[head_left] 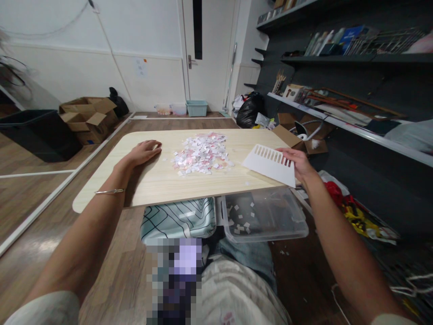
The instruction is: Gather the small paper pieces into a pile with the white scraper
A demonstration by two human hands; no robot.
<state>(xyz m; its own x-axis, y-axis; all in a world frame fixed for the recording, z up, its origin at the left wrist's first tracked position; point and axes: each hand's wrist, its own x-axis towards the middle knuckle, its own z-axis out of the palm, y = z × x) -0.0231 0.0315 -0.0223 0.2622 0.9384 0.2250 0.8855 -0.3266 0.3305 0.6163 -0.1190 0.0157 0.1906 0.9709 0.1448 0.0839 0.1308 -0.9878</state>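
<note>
My right hand (299, 163) grips the right edge of a white card with a row of cut-out slots (265, 166), tilted over the right side of the wooden tabletop (154, 185). A pile of small white and pinkish square pieces (201, 152) lies spread on the middle of the board. Left of this pile, my left hand (145, 151) rests on the tabletop, its fingers loosely bent and apart, holding nothing that I can see. Below the front edge are a clear plastic bin (270, 216) with several white squares in it and a patterned tray (179, 219).
A black bin (37, 134) and cardboard boxes (89, 118) stand on the floor at left. By the door (213, 85) sits a teal basket (196, 108). A black bag (251, 110), an open carton (301, 135) and dark shelving (365, 58) line the right side.
</note>
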